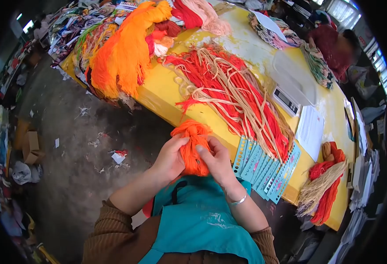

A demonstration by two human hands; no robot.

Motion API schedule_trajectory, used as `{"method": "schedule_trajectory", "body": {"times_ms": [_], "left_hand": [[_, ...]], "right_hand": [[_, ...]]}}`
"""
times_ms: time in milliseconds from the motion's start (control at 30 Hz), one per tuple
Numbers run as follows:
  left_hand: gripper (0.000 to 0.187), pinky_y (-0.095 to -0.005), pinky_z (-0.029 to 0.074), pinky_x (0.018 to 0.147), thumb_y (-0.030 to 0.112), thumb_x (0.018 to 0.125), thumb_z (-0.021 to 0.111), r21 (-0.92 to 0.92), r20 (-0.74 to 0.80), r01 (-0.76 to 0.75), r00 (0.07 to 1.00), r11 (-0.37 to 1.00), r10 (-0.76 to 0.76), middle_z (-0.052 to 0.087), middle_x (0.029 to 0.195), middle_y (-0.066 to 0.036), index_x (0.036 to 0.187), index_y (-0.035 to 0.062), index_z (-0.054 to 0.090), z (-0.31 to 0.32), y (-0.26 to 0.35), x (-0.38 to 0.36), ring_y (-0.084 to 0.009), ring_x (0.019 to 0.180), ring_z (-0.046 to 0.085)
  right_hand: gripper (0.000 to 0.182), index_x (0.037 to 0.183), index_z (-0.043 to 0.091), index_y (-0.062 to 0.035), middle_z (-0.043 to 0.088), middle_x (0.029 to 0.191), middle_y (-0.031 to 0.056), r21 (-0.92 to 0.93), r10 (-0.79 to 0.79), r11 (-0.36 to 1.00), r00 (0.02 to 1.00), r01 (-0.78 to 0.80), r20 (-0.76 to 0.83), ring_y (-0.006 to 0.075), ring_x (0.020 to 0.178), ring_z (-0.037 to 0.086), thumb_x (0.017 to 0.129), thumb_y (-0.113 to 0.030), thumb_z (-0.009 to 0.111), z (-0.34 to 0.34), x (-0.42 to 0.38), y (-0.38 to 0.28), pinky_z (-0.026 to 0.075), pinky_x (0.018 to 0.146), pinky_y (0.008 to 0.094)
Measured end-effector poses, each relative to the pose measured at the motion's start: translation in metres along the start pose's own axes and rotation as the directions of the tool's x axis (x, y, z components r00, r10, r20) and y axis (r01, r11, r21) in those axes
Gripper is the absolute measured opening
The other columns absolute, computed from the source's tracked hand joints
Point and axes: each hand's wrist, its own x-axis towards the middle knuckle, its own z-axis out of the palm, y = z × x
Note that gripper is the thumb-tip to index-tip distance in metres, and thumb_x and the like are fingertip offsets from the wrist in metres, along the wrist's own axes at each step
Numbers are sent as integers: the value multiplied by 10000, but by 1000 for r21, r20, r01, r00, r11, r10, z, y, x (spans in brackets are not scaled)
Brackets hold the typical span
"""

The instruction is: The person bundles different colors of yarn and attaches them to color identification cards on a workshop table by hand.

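A bundle of bright orange yarn (192,140) is held in front of my teal apron, close to the table edge. My left hand (171,155) grips its left side, fingers curled around the strands. From the right, my right hand (214,159) closes on the same bundle, with the thumb pressed on top. Just beyond my hands, red and beige yarn strands (242,97) lie across the table, their near ends attached to several teal punched cards (264,169). The lower part of the orange bundle is partly hidden between my palms.
The yellow table (158,90) carries a large orange yarn hank (125,48), a digital scale (286,101) with a clear plastic tray (294,77), a paper sheet (310,130) and red and beige hanks (325,185). Another person (334,48) is at the far right. Scraps litter the floor.
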Motion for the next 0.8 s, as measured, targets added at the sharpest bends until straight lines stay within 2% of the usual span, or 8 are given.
{"method": "schedule_trajectory", "body": {"times_ms": [100,233,367,433,467,533,633,800], "left_hand": [[374,-352,491,962,70,966,486,267,109,87,987,960,-120,584,1218,-137,1325,-27,442,-10,-4,-4,-206,1131,587],[331,-263,537,704,152,985,523,739,59,45,990,672,-131,668,916,-105,1243,-55,508,-19,12,-6,-142,776,661],[263,-251,503,647,182,964,562,964,59,-27,992,265,-116,669,828,-85,1122,-26,597,-27,20,-1,-104,721,633],[285,-271,505,686,152,911,616,980,201,-200,964,-24,177,672,894,-124,1133,-26,592,-18,13,-7,-141,785,645],[357,-341,497,856,116,843,656,944,329,-313,911,-102,248,627,1101,-179,1169,-13,590,-7,14,-7,-245,1014,624],[442,-413,410,1022,91,779,672,802,585,-508,774,-315,241,533,1272,-192,1205,7,587,5,12,-8,-342,1219,500],[436,-456,362,1073,89,766,650,671,672,-682,725,-290,-150,507,1338,-153,1195,23,602,8,14,-3,-365,1296,431],[371,-473,374,1059,90,763,641,704,615,-659,752,-263,-237,633,1156,-120,1130,36,637,-2,20,2,-330,1164,566]], "right_hand": [[260,1174,575,27,650,932,34,6,187,982,979,-188,81,77,825,591,930,-62,580,-11,-7,24,489,747,206],[180,1091,602,16,651,781,25,317,320,899,947,-302,-4,47,680,571,939,-73,563,-11,-22,18,471,603,199],[156,996,627,-10,621,664,21,112,155,983,986,-146,-70,80,547,550,953,-132,539,-13,-25,31,436,508,238],[162,998,632,-28,593,623,34,121,193,975,979,-185,-66,97,548,554,949,-167,564,-13,-28,30,447,521,260],[162,998,632,-28,593,623,34,121,190,977,976,-177,-104,97,548,554,949,-167,564,-13,-30,29,447,521,260],[198,980,620,-33,640,735,179,-195,37,980,999,-39,-14,345,676,642,888,-208,608,-10,-33,28,505,619,423],[191,964,633,-56,659,838,207,-310,-33,949,995,60,90,398,790,637,862,-218,622,-4,-36,39,506,682,476],[205,1004,641,-69,667,864,204,-236,27,972,990,6,135,397,814,637,854,-207,613,-18,-42,26,512,709,474]]}}
